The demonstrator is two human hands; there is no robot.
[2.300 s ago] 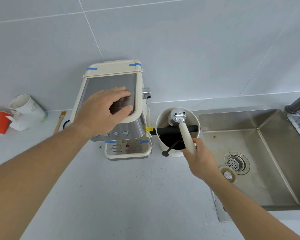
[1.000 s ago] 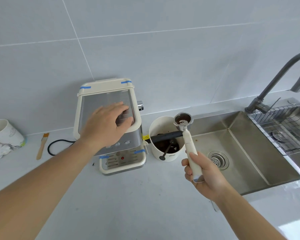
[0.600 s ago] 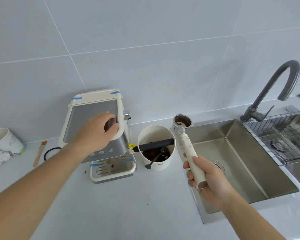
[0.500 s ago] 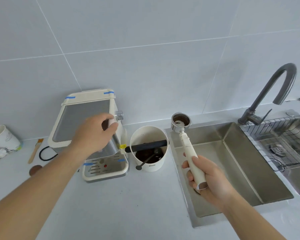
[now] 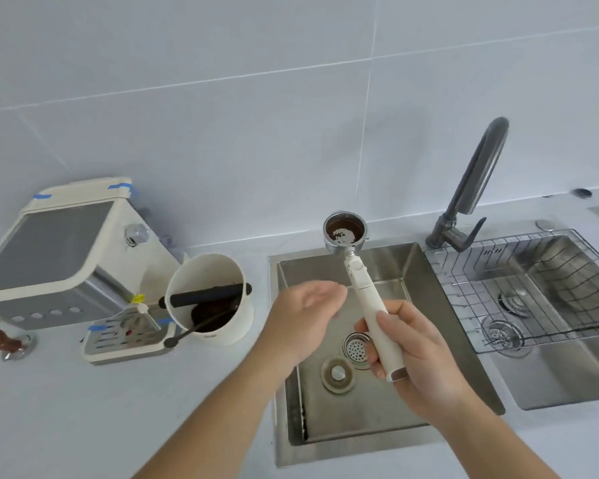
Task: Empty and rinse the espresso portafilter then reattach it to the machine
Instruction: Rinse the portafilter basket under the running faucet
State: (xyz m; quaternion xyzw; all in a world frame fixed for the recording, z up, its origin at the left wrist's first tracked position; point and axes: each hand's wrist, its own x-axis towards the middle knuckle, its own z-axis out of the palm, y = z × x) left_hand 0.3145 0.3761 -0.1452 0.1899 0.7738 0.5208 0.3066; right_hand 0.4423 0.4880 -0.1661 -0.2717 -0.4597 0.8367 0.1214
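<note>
My right hand (image 5: pixel 417 354) grips the cream handle of the portafilter (image 5: pixel 363 288) above the left sink basin (image 5: pixel 329 413). Its metal basket faces up at the far end, with brown coffee residue inside. My left hand (image 5: pixel 303 318) hovers open just left of the handle, not touching it. The cream espresso machine (image 5: pixel 59 250) stands at the left on the counter. A dark grey faucet (image 5: pixel 478 181) rises behind the sink, to the right of the basket.
A cream knock box (image 5: pixel 222 323) with a black bar and coffee grounds sits between machine and sink. A brown-handled tamper (image 5: pixel 4 342) lies at the far left. A wire rack (image 5: pixel 533 292) covers the right basin. A drain strainer (image 5: pixel 355 345) and a plug (image 5: pixel 338 373) lie in the left basin.
My left hand has left the top of the espresso machine and come across to the portafilter handle. The portafilter has moved from the knock box to above the sink, basket turned face up.
</note>
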